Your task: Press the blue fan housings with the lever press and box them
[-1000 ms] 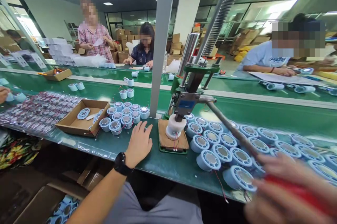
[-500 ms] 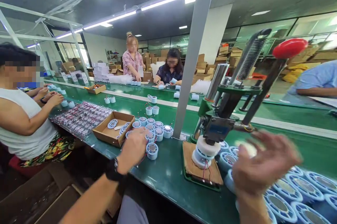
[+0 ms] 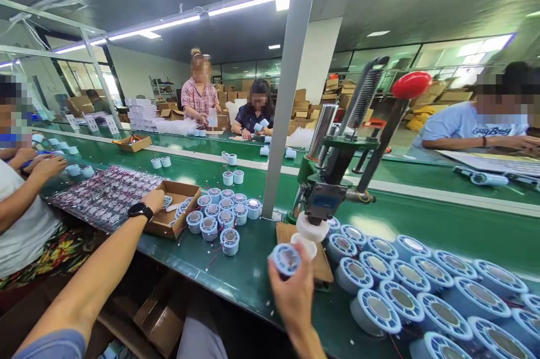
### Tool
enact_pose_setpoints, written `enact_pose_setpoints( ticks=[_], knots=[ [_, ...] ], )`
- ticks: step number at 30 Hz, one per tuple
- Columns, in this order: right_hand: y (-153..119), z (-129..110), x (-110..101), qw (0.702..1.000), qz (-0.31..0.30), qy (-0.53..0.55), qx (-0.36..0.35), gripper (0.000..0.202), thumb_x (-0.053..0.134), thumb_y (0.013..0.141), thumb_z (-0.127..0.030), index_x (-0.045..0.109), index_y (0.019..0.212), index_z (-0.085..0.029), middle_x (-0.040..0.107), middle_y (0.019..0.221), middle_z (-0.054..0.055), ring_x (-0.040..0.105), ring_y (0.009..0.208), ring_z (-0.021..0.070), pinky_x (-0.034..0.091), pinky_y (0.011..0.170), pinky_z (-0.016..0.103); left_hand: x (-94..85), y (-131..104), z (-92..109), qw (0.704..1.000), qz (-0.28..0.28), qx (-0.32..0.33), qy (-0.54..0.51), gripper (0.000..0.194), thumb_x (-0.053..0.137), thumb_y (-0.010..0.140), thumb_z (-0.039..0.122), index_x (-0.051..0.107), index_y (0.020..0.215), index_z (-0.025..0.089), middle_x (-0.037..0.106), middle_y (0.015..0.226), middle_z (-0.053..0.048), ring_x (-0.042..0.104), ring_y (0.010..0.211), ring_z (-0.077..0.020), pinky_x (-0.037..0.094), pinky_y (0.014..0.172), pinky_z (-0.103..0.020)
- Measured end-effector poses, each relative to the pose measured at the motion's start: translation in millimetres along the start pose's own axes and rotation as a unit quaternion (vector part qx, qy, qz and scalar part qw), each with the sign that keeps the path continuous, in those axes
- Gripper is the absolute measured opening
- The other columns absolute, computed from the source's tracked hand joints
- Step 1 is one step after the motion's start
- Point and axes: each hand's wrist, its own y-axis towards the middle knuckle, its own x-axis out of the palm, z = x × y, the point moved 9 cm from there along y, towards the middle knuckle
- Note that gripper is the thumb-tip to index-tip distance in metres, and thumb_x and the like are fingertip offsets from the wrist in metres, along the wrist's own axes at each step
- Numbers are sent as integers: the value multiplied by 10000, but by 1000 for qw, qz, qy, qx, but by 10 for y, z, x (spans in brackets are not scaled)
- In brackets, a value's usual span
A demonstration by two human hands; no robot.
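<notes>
My right hand [image 3: 295,291] is closed around a light-blue round motor housing [image 3: 287,259] with a metallic disc in its top, held just in front of the press. Behind it, the lever press [image 3: 324,196] has a white round pad [image 3: 312,227] above a white seat [image 3: 304,246] on a brown board. My left hand [image 3: 154,200], with a black watch on the wrist, reaches over the cardboard box [image 3: 162,229]. Blue slotted ring covers [image 3: 183,210] lie in that box. Its fingertips are hidden, so I cannot tell whether they hold anything.
Several housings [image 3: 226,218] stand between box and post [image 3: 280,122]; many more [image 3: 409,274] crowd the right side. Wired circuit boards [image 3: 109,193] lie left of the box. The press's red-knobbed lever [image 3: 411,85] rises high. Co-workers sit at left, right and across the green bench.
My right hand has come from beside the press lever to its front and taken the housing out from under the pad. My left hand has moved left from the housings to the box.
</notes>
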Motion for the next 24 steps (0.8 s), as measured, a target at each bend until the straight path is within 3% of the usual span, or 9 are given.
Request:
enact_pose_setpoints(
  ticks=[2,4,7,9,13,15,17,21,24],
  knots=[
    [-98,-209,424,986,-141,-26,-83,450,563,896,-295,522,1323,-155,574,1221,156,633,1059,236,557,908,375,-75,2,72,999,5,-2,34,267,607,924,178,551,666,141,534,575,60,553,588,-110,488,740,-277],
    [-57,-277,768,962,-243,-56,-114,419,599,844,-178,588,1262,-168,589,1192,135,633,1048,236,563,914,388,-130,-57,220,998,3,11,66,110,571,897,113,627,804,131,645,704,15,620,723,-148,479,817,-288],
    [201,-313,966,956,-262,-79,-106,467,625,788,-77,626,1244,-180,555,1307,147,532,1243,313,450,1071,536,-158,-337,497,995,-5,43,87,195,545,878,159,678,1021,152,731,989,-59,661,916,-220,473,877,-304],
    [255,-424,1025,955,-265,-86,-107,449,598,825,-87,629,1260,-193,515,1372,158,480,1301,331,409,1091,580,-154,-618,616,996,-7,44,74,260,544,874,264,697,1070,188,741,1041,-76,677,918,-249,495,848,-319],
    [-69,-725,1124,942,-301,-83,-124,385,641,885,-276,647,1269,-263,543,1334,143,563,1184,297,525,975,489,-38,-1150,699,1000,-20,21,-6,350,535,828,404,728,1048,212,764,962,-76,704,846,-270,526,776,-332],
    [-289,-743,1081,940,-307,-76,-128,390,661,873,-277,652,1263,-277,494,1405,139,554,1205,301,535,966,478,111,-1354,722,998,-32,10,-46,363,517,834,426,728,1032,207,765,949,-76,706,827,-264,531,742,-324],
    [-456,-646,931,945,-297,-50,-126,347,643,872,-225,669,1215,-267,465,1442,127,526,1254,298,520,1002,482,383,-1539,784,994,-70,11,-82,344,510,860,420,723,1026,208,763,934,-69,702,797,-245,536,723,-316],
    [-606,-302,479,958,-264,30,-103,184,581,883,-172,687,1026,-218,522,1383,112,544,1255,250,516,1029,432,1136,-1896,1126,971,-184,112,-105,251,510,893,274,721,998,190,738,1001,-83,672,931,-245,537,882,-374],
    [-598,-98,203,966,-241,58,-76,243,550,894,-166,641,1115,-209,537,1374,117,565,1249,223,520,1027,395,1448,-2020,1242,963,-192,172,-83,281,501,916,239,706,1095,169,698,1100,-118,614,1057,-277,506,970,-462]
  ],
)
